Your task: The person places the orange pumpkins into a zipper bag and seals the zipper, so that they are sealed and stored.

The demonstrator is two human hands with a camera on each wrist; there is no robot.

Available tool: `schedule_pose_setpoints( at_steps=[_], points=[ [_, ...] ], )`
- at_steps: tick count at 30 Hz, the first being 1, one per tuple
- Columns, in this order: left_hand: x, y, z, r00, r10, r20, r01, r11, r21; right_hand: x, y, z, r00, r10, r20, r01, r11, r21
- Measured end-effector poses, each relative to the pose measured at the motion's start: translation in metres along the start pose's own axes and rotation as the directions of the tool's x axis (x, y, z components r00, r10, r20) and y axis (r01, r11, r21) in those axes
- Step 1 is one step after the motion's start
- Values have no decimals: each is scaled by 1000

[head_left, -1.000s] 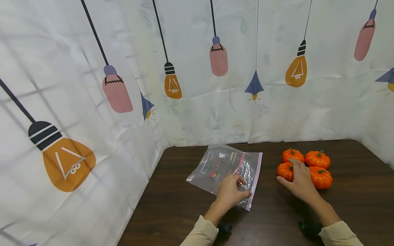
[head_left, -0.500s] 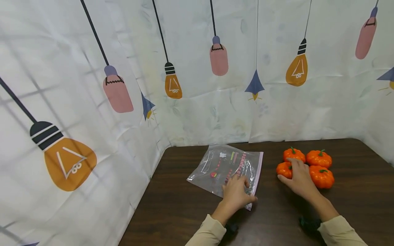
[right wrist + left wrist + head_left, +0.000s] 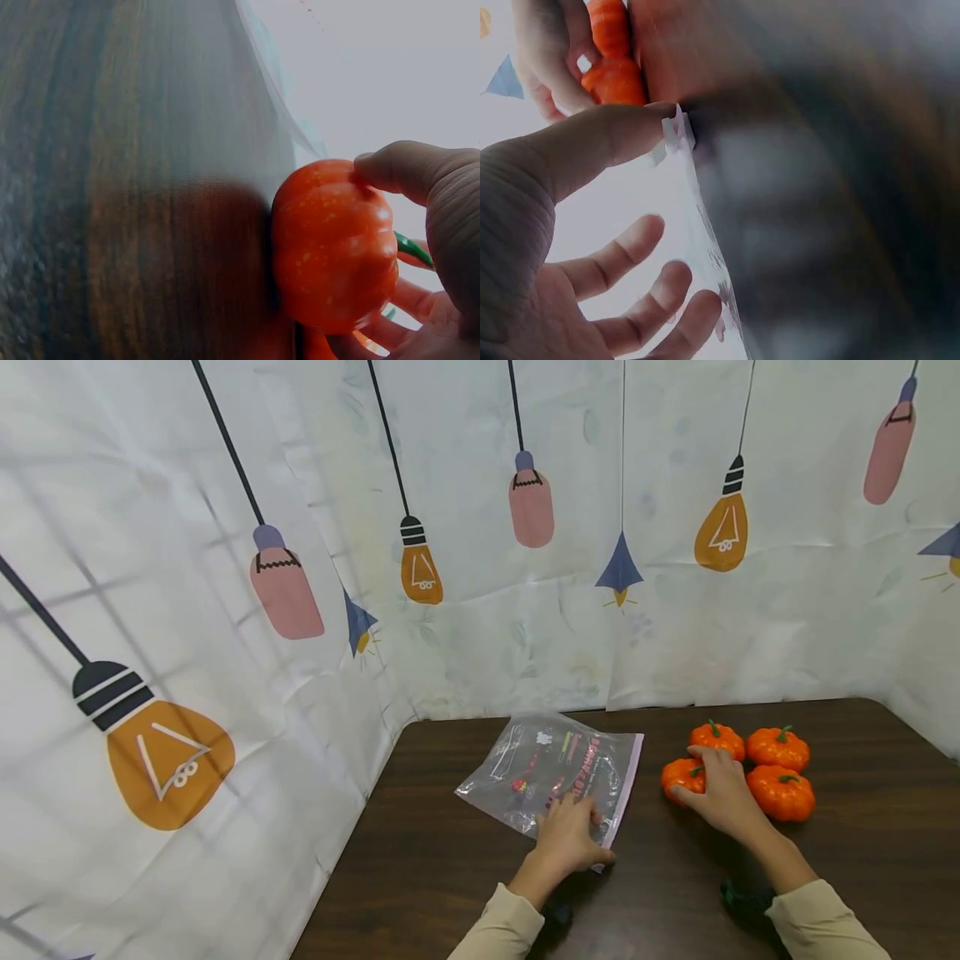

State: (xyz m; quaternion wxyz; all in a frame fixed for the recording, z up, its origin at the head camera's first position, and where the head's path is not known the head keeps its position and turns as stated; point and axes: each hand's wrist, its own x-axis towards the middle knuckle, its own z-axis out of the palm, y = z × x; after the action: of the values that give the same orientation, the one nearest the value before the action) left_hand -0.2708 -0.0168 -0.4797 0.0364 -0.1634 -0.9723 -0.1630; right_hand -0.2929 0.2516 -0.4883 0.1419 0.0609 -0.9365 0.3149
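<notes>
A clear zip bag [image 3: 558, 753] with pink print and a pale pink zip edge lies flat on the table. My left hand [image 3: 564, 839] rests over its near right corner, fingers spread and slightly bent. In the left wrist view, the thumb touches the bag's white slider [image 3: 679, 133]; the other fingers stand apart from it. My right hand [image 3: 723, 793] grips a small orange toy pumpkin [image 3: 681, 779], the near left one of a cluster. The right wrist view shows the thumb on one side of this pumpkin [image 3: 330, 247] and fingers round the other, beside its green stem.
Three more orange pumpkins stand close by: one behind the gripped one [image 3: 716, 739], one at the back right [image 3: 778, 749] and one at the near right [image 3: 782, 793]. The dark wooden table [image 3: 420, 860] meets a patterned cloth [image 3: 480, 643] at its back and left.
My right hand has shifted slightly left with the near left pumpkin, opening a gap to its neighbours. My left hand has lowered at the bag's corner, its fingers spreading over the plastic.
</notes>
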Motion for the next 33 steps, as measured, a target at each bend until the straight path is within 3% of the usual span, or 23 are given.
schedule_pose_setpoints(
  at_steps=[11, 19, 33],
  points=[
    [8, -25, -9, 994, 104, 34, -103, 994, -42, 1, 1, -9, 998, 18, 52, -19, 1000, 19],
    [10, -31, -7, 986, 166, -9, -166, 986, -31, -2, 6, -8, 994, 38, 107, -36, 999, -18],
    [11, -37, -8, 986, 164, -24, -165, 985, -59, -2, 12, -9, 988, 45, 148, -48, 999, 14]
  ],
)
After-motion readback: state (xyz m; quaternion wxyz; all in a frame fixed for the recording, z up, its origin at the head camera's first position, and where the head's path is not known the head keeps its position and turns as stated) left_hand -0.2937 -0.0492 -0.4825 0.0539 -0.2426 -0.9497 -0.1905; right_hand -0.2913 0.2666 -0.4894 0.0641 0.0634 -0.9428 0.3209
